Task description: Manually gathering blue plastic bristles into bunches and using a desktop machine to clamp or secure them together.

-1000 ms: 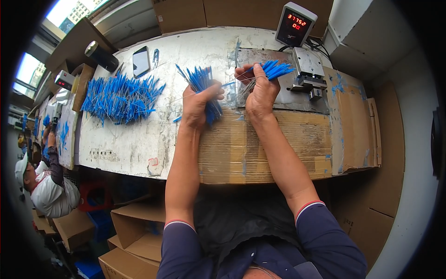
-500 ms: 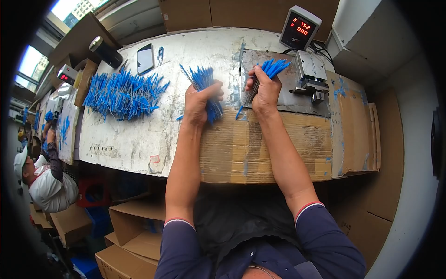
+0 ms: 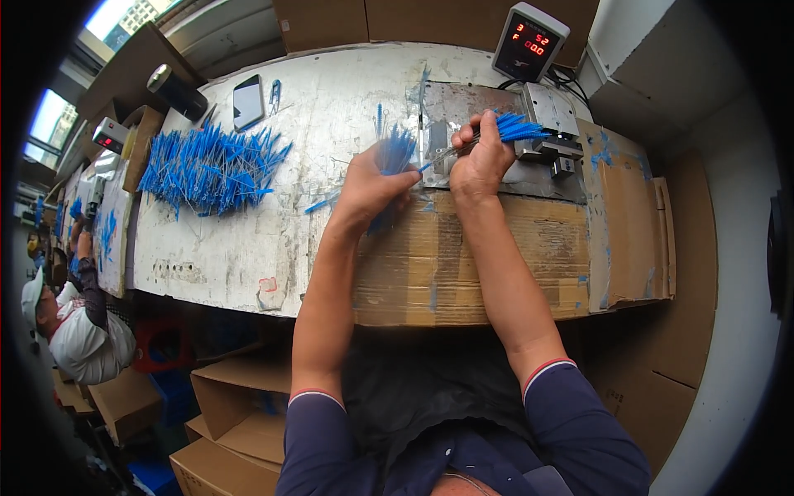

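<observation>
While the left hand (image 3: 369, 186) holds one blue bundle (image 3: 398, 150), right hand (image 3: 483, 161) clasping a second bundle (image 3: 521, 128), one pile (image 3: 211, 172).

Lt-grey wall (image 3: 740, 281) R, brt windows (image 3: 124, 16) upper L
</observation>
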`<state>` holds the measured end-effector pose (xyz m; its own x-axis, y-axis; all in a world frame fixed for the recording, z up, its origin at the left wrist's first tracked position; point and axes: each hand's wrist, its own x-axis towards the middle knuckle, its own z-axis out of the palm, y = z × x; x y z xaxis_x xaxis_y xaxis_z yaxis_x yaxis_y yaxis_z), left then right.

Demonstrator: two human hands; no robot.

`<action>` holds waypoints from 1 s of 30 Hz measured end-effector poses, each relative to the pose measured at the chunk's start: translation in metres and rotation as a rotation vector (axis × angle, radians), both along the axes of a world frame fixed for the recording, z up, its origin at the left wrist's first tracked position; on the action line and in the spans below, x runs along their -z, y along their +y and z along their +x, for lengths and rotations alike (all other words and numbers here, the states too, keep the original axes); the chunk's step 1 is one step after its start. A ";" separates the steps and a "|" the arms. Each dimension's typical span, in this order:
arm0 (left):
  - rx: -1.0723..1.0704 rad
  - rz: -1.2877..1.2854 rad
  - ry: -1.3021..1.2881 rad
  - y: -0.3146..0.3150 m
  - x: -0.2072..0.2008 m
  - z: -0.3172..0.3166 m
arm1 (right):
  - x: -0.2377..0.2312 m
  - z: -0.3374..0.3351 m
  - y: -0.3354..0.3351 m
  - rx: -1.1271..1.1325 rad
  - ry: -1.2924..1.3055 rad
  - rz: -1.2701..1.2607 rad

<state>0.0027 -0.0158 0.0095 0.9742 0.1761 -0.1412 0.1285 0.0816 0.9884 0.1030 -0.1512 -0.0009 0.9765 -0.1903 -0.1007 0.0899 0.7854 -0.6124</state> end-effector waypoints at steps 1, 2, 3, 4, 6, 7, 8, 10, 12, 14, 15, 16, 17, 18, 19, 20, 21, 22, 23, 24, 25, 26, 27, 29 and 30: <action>-0.003 -0.019 -0.011 0.002 0.001 0.000 | 0.000 0.000 0.000 0.016 -0.025 -0.055; -0.005 -0.019 -0.011 0.004 0.002 -0.001 | 0.000 0.000 -0.001 0.032 -0.050 -0.111; -0.031 -0.044 -0.033 0.006 0.002 -0.001 | -0.002 0.002 -0.003 0.030 -0.052 -0.109; -0.058 -0.070 -0.055 0.009 0.001 -0.001 | -0.006 0.004 -0.007 0.178 -0.201 -0.351; -0.077 -0.064 -0.048 0.014 0.000 -0.003 | -0.012 0.003 -0.008 0.323 -0.353 -0.588; -0.084 -0.072 -0.037 0.017 -0.001 -0.004 | -0.015 -0.003 -0.006 0.343 -0.549 -0.785; -0.092 -0.079 -0.025 0.019 -0.002 -0.005 | -0.016 -0.008 -0.004 0.361 -0.747 -0.980; -0.079 -0.099 -0.024 0.025 0.002 -0.004 | -0.014 -0.015 0.002 0.281 -0.987 -1.273; -0.068 -0.122 -0.026 0.029 0.004 -0.004 | -0.013 -0.024 0.005 -0.045 -1.015 -1.363; -0.142 -0.196 -0.054 0.032 0.005 -0.003 | -0.008 -0.024 0.003 -0.189 -0.933 -1.438; -0.151 -0.210 -0.028 0.035 0.004 -0.004 | -0.009 -0.025 0.004 -0.337 -0.844 -1.505; -0.157 -0.210 -0.029 0.035 0.004 -0.005 | -0.011 -0.025 0.004 -0.342 -0.849 -1.502; -0.212 -0.250 -0.082 0.034 0.004 -0.005 | -0.013 -0.024 0.004 -0.396 -0.692 -1.444; -0.260 -0.290 -0.135 0.032 0.002 -0.004 | -0.017 -0.021 0.001 -0.441 -0.532 -1.382; -0.272 -0.332 -0.157 0.033 0.003 -0.002 | -0.010 -0.012 0.000 -0.430 -0.513 -1.230; -0.271 -0.331 -0.159 0.033 0.006 0.000 | -0.008 -0.009 -0.005 -0.428 -0.515 -1.229; -0.290 -0.245 -0.141 0.034 0.009 0.001 | -0.015 -0.011 -0.005 -0.582 -0.357 -0.963; -0.308 -0.159 -0.121 0.036 0.013 0.001 | -0.022 -0.013 -0.004 -0.720 -0.197 -0.690; -0.325 -0.064 -0.133 0.035 0.017 0.002 | -0.025 -0.024 0.003 -0.635 -0.217 -0.618; -0.323 -0.068 -0.135 0.030 0.018 0.006 | -0.031 -0.032 0.004 -0.632 -0.218 -0.622; -0.366 0.035 -0.176 0.026 0.017 0.006 | -0.036 -0.041 0.006 -0.708 -0.198 -0.544; -0.408 0.138 -0.216 0.022 0.017 0.006 | -0.038 -0.048 0.009 -0.781 -0.177 -0.464; -0.449 0.283 -0.216 0.015 0.010 0.005 | -0.036 -0.055 0.014 -0.757 -0.190 -0.427; -0.497 0.466 -0.381 0.007 0.007 0.003 | -0.036 -0.062 0.015 -0.799 -0.168 -0.429; -0.559 0.661 -0.550 0.007 0.006 0.002 | -0.039 -0.065 0.018 -0.859 -0.157 -0.423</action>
<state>0.0042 -0.0087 0.0034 0.6298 0.5052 0.5900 -0.2452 -0.5915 0.7681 0.0375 -0.1332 0.0383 0.7963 0.6033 -0.0445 -0.3068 0.3393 -0.8893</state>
